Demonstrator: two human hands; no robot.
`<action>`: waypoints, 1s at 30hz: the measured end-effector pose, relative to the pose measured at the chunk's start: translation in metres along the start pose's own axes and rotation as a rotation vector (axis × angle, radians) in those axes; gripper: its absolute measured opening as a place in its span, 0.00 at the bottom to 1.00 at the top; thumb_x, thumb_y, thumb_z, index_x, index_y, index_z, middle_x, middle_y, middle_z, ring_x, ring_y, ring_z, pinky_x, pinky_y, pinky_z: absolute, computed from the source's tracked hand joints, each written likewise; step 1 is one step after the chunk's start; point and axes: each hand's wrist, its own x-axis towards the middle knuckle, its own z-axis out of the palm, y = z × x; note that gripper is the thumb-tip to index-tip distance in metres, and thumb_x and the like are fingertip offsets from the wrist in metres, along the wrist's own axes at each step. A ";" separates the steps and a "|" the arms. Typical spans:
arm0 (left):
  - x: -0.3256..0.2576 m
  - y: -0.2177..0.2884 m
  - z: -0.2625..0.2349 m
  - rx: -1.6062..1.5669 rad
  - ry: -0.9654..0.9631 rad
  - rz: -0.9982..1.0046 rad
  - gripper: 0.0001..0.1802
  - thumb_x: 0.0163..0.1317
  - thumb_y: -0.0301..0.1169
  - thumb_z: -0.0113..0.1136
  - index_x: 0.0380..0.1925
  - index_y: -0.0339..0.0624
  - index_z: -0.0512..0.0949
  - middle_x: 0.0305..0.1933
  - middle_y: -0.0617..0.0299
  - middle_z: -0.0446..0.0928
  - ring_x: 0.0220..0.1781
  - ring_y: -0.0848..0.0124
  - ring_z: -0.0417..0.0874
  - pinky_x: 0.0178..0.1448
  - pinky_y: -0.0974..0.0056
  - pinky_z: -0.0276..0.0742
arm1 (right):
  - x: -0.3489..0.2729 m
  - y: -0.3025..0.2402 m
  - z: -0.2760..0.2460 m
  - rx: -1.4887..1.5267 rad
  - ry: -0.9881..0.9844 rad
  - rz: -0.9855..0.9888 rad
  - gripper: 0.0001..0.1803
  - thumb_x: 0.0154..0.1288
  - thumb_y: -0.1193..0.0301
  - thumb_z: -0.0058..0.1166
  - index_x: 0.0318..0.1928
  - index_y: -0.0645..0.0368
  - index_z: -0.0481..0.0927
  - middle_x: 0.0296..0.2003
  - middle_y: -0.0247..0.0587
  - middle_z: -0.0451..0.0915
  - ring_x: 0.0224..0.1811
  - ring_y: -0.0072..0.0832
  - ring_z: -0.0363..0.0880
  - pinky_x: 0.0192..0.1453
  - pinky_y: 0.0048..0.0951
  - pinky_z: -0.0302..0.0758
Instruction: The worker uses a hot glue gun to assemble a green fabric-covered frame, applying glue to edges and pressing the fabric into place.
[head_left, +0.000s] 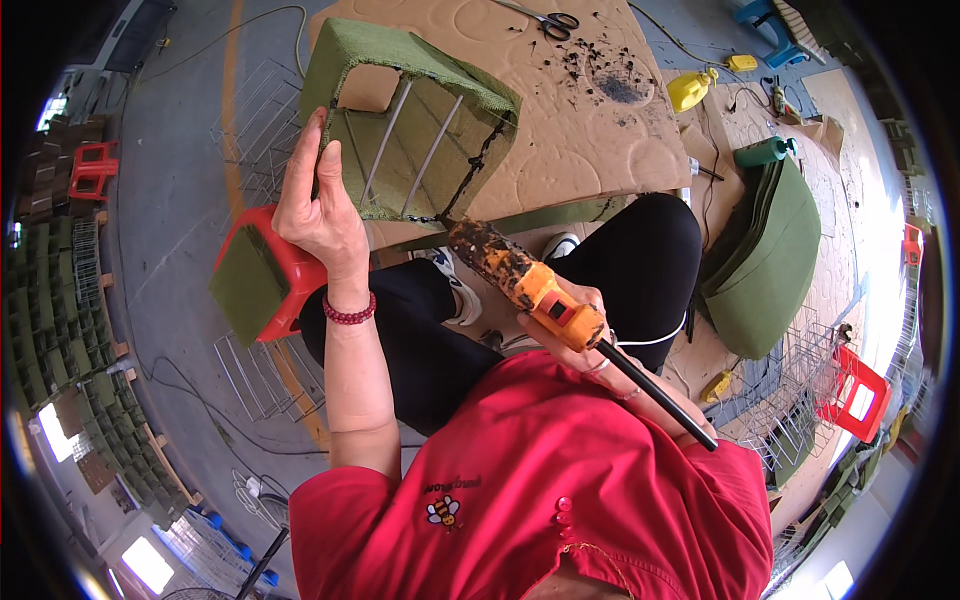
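My left hand [322, 205] grips the near edge of a wire basket wrapped in green felt [410, 120], holding it up above my lap. My right hand [575, 330] is closed around an orange glue gun [520, 280] with a dirty, blackened barrel and a black glue stick poking out of its back. The gun's tip touches the basket's lower corner, where a dark seam of glue runs along the felt edge. A red bead bracelet [349, 312] sits on my left wrist.
A quilted tan mat [570, 110] lies ahead with scissors [545, 18] and black glue crumbs. A stack of green felt pieces [770, 250] sits right. A red stool [270, 280] holds felt at left. Bare wire baskets [260, 375] and a yellow bottle [690, 90] lie around.
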 end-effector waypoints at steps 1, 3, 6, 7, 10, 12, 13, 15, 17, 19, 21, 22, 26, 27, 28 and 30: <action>0.000 0.000 -0.001 0.007 -0.029 -0.022 0.14 0.64 0.21 0.61 0.50 0.36 0.82 0.51 0.53 0.84 0.53 0.64 0.85 0.58 0.63 0.80 | 0.000 0.000 -0.001 -0.001 -0.003 -0.001 0.11 0.55 0.71 0.65 0.32 0.60 0.74 0.22 0.44 0.74 0.23 0.44 0.76 0.28 0.35 0.71; 0.000 -0.003 -0.002 -0.003 -0.029 -0.009 0.14 0.64 0.20 0.61 0.50 0.36 0.82 0.51 0.53 0.84 0.53 0.64 0.85 0.58 0.63 0.79 | 0.000 -0.002 -0.003 -0.037 -0.013 -0.013 0.11 0.55 0.72 0.65 0.32 0.60 0.74 0.22 0.43 0.73 0.23 0.44 0.75 0.28 0.35 0.72; 0.002 -0.004 -0.002 -0.014 -0.035 0.003 0.15 0.64 0.20 0.61 0.50 0.36 0.82 0.51 0.53 0.84 0.54 0.63 0.85 0.59 0.63 0.79 | -0.001 -0.001 -0.002 -0.018 -0.017 0.006 0.11 0.55 0.72 0.65 0.33 0.60 0.74 0.22 0.43 0.73 0.23 0.43 0.75 0.29 0.35 0.72; 0.001 -0.004 -0.001 -0.014 -0.041 0.001 0.15 0.63 0.20 0.61 0.50 0.36 0.82 0.51 0.53 0.84 0.54 0.63 0.85 0.59 0.63 0.79 | -0.002 0.000 -0.003 -0.021 -0.018 0.005 0.11 0.55 0.72 0.65 0.33 0.60 0.74 0.22 0.43 0.73 0.23 0.43 0.75 0.29 0.35 0.72; 0.001 -0.003 -0.001 -0.026 -0.040 -0.009 0.15 0.63 0.20 0.61 0.50 0.36 0.82 0.51 0.53 0.84 0.54 0.63 0.85 0.59 0.63 0.80 | -0.003 -0.001 -0.004 -0.017 -0.030 0.004 0.11 0.55 0.72 0.65 0.33 0.60 0.74 0.23 0.43 0.73 0.23 0.44 0.76 0.29 0.35 0.72; 0.001 -0.001 -0.001 -0.027 -0.035 -0.011 0.15 0.63 0.19 0.62 0.50 0.36 0.82 0.50 0.53 0.84 0.54 0.63 0.85 0.58 0.63 0.80 | -0.003 -0.004 -0.002 -0.089 -0.024 -0.035 0.11 0.55 0.72 0.65 0.33 0.60 0.74 0.23 0.42 0.73 0.23 0.44 0.76 0.29 0.34 0.72; 0.001 -0.001 -0.002 -0.023 -0.033 -0.012 0.15 0.62 0.19 0.62 0.50 0.36 0.82 0.50 0.53 0.84 0.54 0.62 0.85 0.58 0.63 0.80 | -0.003 -0.006 -0.001 -0.089 -0.027 -0.038 0.11 0.55 0.72 0.65 0.33 0.60 0.74 0.23 0.42 0.73 0.23 0.44 0.76 0.29 0.34 0.72; 0.001 -0.002 -0.003 -0.034 -0.029 0.003 0.15 0.62 0.18 0.62 0.49 0.37 0.82 0.50 0.53 0.84 0.54 0.63 0.85 0.58 0.63 0.80 | -0.002 -0.008 0.000 -0.026 -0.039 -0.002 0.11 0.55 0.73 0.64 0.33 0.60 0.75 0.23 0.42 0.73 0.23 0.42 0.76 0.29 0.34 0.72; 0.001 -0.003 0.000 -0.051 -0.026 0.014 0.15 0.61 0.18 0.62 0.49 0.37 0.82 0.50 0.53 0.84 0.54 0.63 0.85 0.58 0.63 0.80 | -0.002 -0.009 0.000 -0.048 -0.015 0.009 0.10 0.55 0.73 0.64 0.33 0.60 0.75 0.23 0.41 0.73 0.23 0.41 0.76 0.29 0.33 0.72; 0.002 -0.004 0.002 -0.059 -0.030 0.042 0.16 0.60 0.18 0.64 0.49 0.38 0.83 0.49 0.54 0.85 0.53 0.63 0.85 0.57 0.63 0.81 | -0.001 -0.008 -0.001 -0.068 0.009 0.020 0.10 0.55 0.73 0.64 0.34 0.60 0.75 0.23 0.41 0.73 0.23 0.40 0.76 0.29 0.33 0.72; 0.004 -0.002 0.003 -0.058 -0.037 0.048 0.16 0.60 0.18 0.64 0.49 0.38 0.83 0.49 0.54 0.85 0.53 0.63 0.85 0.56 0.63 0.81 | 0.002 -0.006 -0.004 -0.087 -0.044 0.005 0.10 0.54 0.73 0.64 0.35 0.60 0.76 0.24 0.41 0.74 0.24 0.38 0.77 0.30 0.33 0.73; 0.004 -0.002 0.002 -0.057 -0.047 0.055 0.16 0.59 0.18 0.64 0.49 0.39 0.83 0.49 0.54 0.85 0.53 0.63 0.86 0.56 0.63 0.82 | 0.002 -0.007 -0.004 -0.088 -0.045 0.004 0.10 0.54 0.73 0.64 0.35 0.60 0.76 0.24 0.41 0.74 0.24 0.38 0.77 0.30 0.33 0.73; 0.006 -0.004 0.003 -0.038 -0.037 0.077 0.16 0.59 0.19 0.65 0.48 0.39 0.83 0.48 0.54 0.85 0.52 0.63 0.86 0.55 0.63 0.82 | -0.001 -0.010 -0.007 -0.072 -0.066 0.017 0.11 0.55 0.73 0.64 0.36 0.61 0.76 0.24 0.41 0.75 0.25 0.38 0.77 0.31 0.32 0.73; 0.007 -0.004 0.003 -0.044 -0.034 0.069 0.16 0.59 0.19 0.65 0.48 0.39 0.83 0.48 0.54 0.85 0.53 0.63 0.86 0.56 0.63 0.82 | -0.002 -0.010 -0.008 -0.068 -0.060 0.047 0.11 0.55 0.73 0.64 0.37 0.61 0.77 0.25 0.41 0.75 0.25 0.38 0.77 0.31 0.31 0.73; 0.007 -0.004 0.002 -0.047 -0.031 0.060 0.16 0.59 0.19 0.65 0.48 0.39 0.83 0.48 0.53 0.85 0.53 0.62 0.86 0.56 0.63 0.82 | -0.001 -0.010 -0.009 -0.096 -0.024 -0.029 0.13 0.55 0.73 0.64 0.41 0.60 0.79 0.26 0.39 0.77 0.27 0.33 0.79 0.34 0.29 0.74; 0.008 -0.007 0.001 -0.050 -0.015 0.052 0.16 0.59 0.19 0.65 0.48 0.39 0.83 0.48 0.53 0.85 0.52 0.62 0.86 0.56 0.63 0.82 | -0.002 -0.011 -0.015 -0.073 -0.030 -0.005 0.15 0.54 0.72 0.65 0.44 0.59 0.80 0.28 0.38 0.78 0.29 0.30 0.80 0.35 0.28 0.75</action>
